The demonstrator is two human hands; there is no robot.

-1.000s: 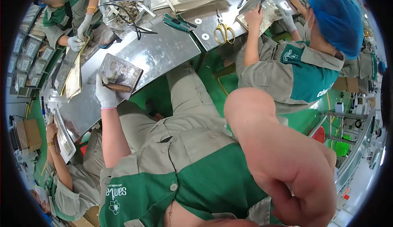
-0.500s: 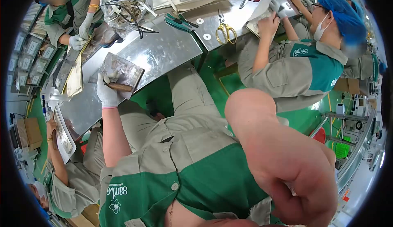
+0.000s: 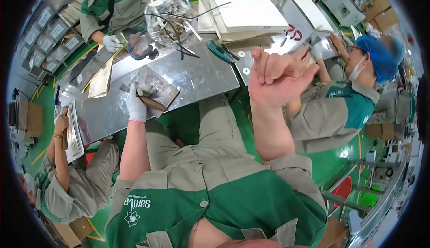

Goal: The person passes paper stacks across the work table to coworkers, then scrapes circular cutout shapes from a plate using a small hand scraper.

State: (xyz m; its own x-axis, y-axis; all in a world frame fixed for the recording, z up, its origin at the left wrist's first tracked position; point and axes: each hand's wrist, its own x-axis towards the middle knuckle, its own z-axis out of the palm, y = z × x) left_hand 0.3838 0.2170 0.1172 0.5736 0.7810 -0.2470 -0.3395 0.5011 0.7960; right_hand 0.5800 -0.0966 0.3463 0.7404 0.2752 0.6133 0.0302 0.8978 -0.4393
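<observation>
My left hand (image 3: 136,104), in a white glove, is closed around a tool with a wooden handle (image 3: 152,103) and a flat metal blade (image 3: 124,88), perhaps a scraper. It rests over a dark, glossy flat slab (image 3: 157,83) at the near edge of the metal table. My right hand (image 3: 277,75) is bare and raised in front of me, palm toward me. Its fingers are loosely curled, its thumb is stretched out, and nothing is in it. Behind it, part of the table's right side is hidden.
Green-handled pliers (image 3: 219,51), a clear bag of scraps (image 3: 172,19) with black cable, a stack of white sheets (image 3: 246,6) and red-handled scissors (image 3: 292,34) lie on the metal table (image 3: 201,73). Co-workers sit right (image 3: 331,100), left (image 3: 74,181) and across (image 3: 118,10).
My right hand has moved from close to the camera, low on the right, up and forward over the table's edge. My left hand stays on the wooden-handled tool. The view has shifted.
</observation>
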